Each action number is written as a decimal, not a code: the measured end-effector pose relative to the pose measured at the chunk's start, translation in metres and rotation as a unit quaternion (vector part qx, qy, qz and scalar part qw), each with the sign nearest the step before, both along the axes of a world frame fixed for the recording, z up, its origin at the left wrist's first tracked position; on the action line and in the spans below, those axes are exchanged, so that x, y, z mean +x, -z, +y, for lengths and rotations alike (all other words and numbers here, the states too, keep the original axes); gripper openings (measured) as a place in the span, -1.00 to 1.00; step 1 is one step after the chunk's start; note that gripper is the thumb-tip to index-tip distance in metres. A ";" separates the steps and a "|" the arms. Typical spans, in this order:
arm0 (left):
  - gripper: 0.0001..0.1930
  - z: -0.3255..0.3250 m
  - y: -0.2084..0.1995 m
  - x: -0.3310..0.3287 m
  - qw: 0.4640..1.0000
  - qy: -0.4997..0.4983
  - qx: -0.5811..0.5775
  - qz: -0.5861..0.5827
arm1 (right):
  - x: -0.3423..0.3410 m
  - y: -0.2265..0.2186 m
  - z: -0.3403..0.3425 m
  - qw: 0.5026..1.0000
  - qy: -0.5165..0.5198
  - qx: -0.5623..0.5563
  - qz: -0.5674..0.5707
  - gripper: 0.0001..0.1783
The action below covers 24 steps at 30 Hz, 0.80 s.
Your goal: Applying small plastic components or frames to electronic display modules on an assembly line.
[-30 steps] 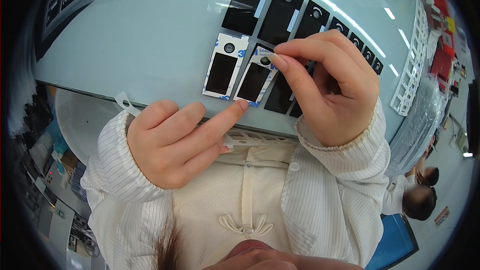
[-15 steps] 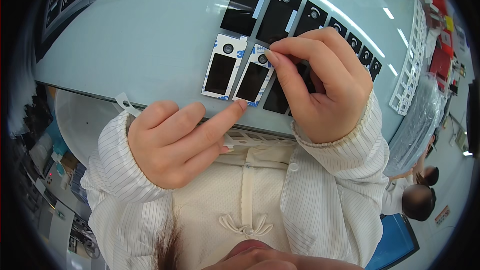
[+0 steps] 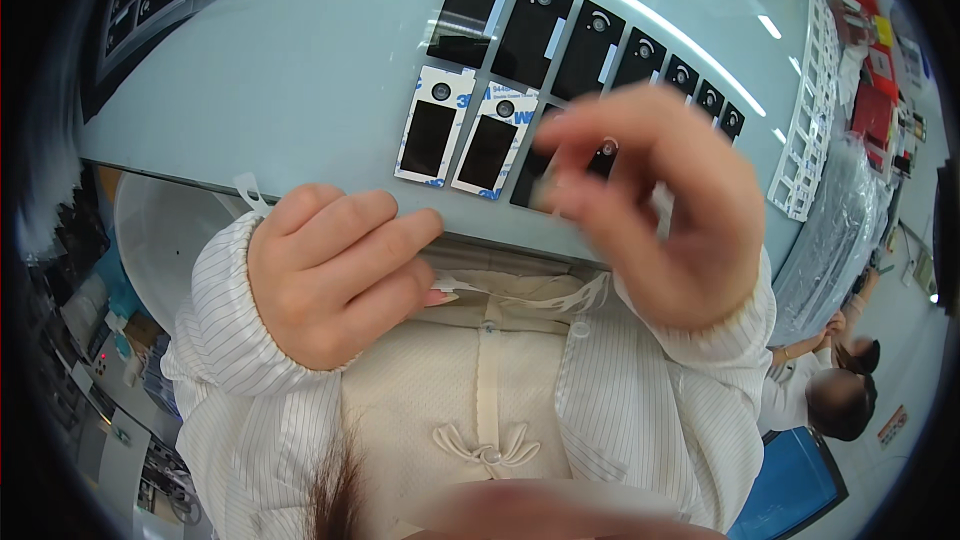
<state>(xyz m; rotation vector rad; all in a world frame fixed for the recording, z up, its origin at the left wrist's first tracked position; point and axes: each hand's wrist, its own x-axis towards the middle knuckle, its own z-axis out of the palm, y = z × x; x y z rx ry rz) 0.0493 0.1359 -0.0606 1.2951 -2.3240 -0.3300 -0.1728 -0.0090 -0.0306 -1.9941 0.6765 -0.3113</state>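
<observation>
Two small black panels (image 3: 431,137) (image 3: 487,152) lie side by side on the glassy table, each framed by white adhesive film with blue print and showing a round lens. Behind them runs a slanting row of several black panels (image 3: 533,32) with lenses and pale arcs. My right hand (image 3: 670,205) hovers over bare black panels (image 3: 530,180) in the front row, partly covering them; its fingers are smeared by motion. At the table's near edge my left hand (image 3: 340,270) is closed, fingers curled, on a white cut-out strip (image 3: 530,295) that hangs below the edge.
A white lattice sheet (image 3: 805,115) lies along the table's right side, with clear plastic wrap (image 3: 830,240) beside it. A black tray of panels (image 3: 150,0) stands at the far left. Under the near edge is a white round bin (image 3: 165,240). A co-worker (image 3: 800,395) is at the lower right.
My right hand has left the second film-framed panel and moved right and toward me. My left fingertip has drawn back off that panel, its fingers curling. The panels appear shifted slightly left.
</observation>
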 end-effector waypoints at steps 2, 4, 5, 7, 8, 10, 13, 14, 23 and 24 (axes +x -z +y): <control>-0.69 -0.003 -0.005 0.000 0.999 -0.014 0.035 0.034 | -0.004 -0.014 0.012 0.992 -0.061 0.107 0.007 -0.67; -0.71 -0.010 -0.013 0.000 0.998 -0.006 0.048 0.045 | -0.007 -0.018 0.024 0.988 -0.078 0.129 0.011 -0.67; -0.73 -0.014 -0.016 -0.001 0.996 0.003 0.062 0.058 | -0.011 -0.014 0.030 0.989 -0.079 0.124 0.026 -0.70; -0.73 -0.019 -0.017 -0.002 0.996 0.012 0.066 0.064 | -0.018 -0.009 0.035 0.989 -0.080 0.119 0.038 -0.74; -0.73 -0.020 -0.018 -0.001 0.995 0.017 0.075 0.070 | -0.021 -0.006 0.034 0.987 -0.075 0.144 0.022 -0.79; -0.74 -0.022 -0.020 0.003 0.994 0.010 0.091 0.060 | -0.026 -0.005 0.031 0.983 -0.070 0.168 0.004 -0.84; -0.76 -0.022 -0.017 0.013 0.989 -0.003 0.131 0.066 | -0.031 -0.006 0.030 0.979 -0.067 0.190 -0.023 -0.90; -0.78 -0.022 -0.012 0.015 0.983 0.006 0.148 0.107 | -0.033 -0.005 0.030 0.975 -0.067 0.213 -0.025 -0.90; -0.81 -0.029 -0.012 0.002 0.944 0.112 0.189 0.247 | -0.026 0.014 0.052 0.964 -0.056 0.259 -0.020 -0.91; -0.81 -0.029 -0.013 0.000 0.939 0.121 0.193 0.257 | -0.025 0.019 0.057 0.973 -0.062 0.221 -0.032 -0.91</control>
